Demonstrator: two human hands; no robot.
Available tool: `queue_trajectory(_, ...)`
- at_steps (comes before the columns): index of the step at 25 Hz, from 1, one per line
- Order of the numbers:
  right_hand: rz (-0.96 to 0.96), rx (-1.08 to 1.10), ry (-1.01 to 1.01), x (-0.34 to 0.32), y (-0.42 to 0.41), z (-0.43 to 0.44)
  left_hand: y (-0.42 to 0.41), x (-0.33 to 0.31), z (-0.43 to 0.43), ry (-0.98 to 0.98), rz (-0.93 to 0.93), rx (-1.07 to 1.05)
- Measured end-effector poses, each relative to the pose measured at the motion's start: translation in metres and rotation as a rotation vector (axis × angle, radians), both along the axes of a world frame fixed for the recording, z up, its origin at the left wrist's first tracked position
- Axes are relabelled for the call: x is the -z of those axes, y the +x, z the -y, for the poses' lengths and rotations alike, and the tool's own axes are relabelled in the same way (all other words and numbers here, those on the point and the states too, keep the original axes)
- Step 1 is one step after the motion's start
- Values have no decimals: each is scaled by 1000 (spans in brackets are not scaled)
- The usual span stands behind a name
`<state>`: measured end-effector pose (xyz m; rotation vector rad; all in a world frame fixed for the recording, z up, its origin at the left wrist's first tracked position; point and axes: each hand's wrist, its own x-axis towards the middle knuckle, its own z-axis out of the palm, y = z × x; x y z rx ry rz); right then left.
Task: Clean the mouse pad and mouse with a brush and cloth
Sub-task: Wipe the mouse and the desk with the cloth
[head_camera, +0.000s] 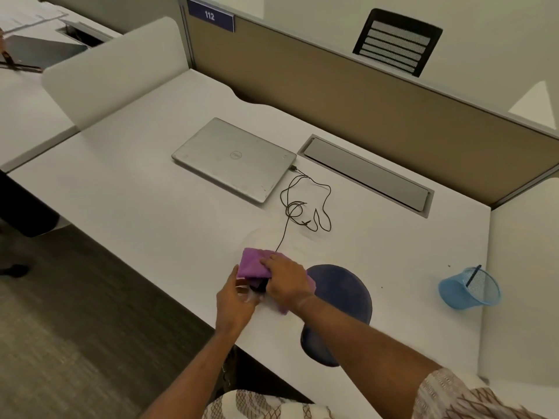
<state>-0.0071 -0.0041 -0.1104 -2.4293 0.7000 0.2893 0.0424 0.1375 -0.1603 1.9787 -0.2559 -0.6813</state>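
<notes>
Your left hand (pixel 239 300) was curled round the near side of the black mouse (pixel 259 287), gripping it just above the desk (pixel 136 207) near its front edge; only a small dark part of the mouse showed, since the purple cloth (pixel 254 263) was draped over its top; your right hand (pixel 287 282) lay over that cloth with the fingers bent down around it, holding it against the mouse. The thin black cable (pixel 302 204) ran from under the cloth in loose loops up to the right edge of the closed silver laptop (pixel 233 158). The dark blue mouse pad (pixel 341 285) lay flat just to the right of your hands, partly under your right forearm, its near end hanging over the desk's edge. Well off to the right a blue mesh cup (pixel 469 288) sat tilted beside the white side panel, with a thin dark stick (pixel 473 276) in it; you could not have told from this view whether that was the brush. A grey cable flap (pixel 366 175) lay behind the laptop.
</notes>
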Motion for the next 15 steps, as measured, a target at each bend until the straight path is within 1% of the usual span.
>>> queue_trajectory(4, -36, -61, -56, 13, -9, -13, -8, 8, 3, -83, 56, -101)
queue_trajectory(9, -12, -119, -39, 12, -18, -23, -8, 9, 4, -126, 13, -127)
queue_trajectory(11, 18, -137, -22, 11, -23, -27, -7, 10, 3, -210, -80, -191)
queue_trajectory(12, 40, -137, -3, 10, -26, -31, -6, 10, 3, -322, -202, -266)
queue_trajectory(14, 55, -148, 43, 2, -29, -36, -5, 12, 2, -511, -394, -351)
queue_trajectory(15, 38, -184, 52, -5, -27, -36, -5, 14, 1, -555, -437, -377)
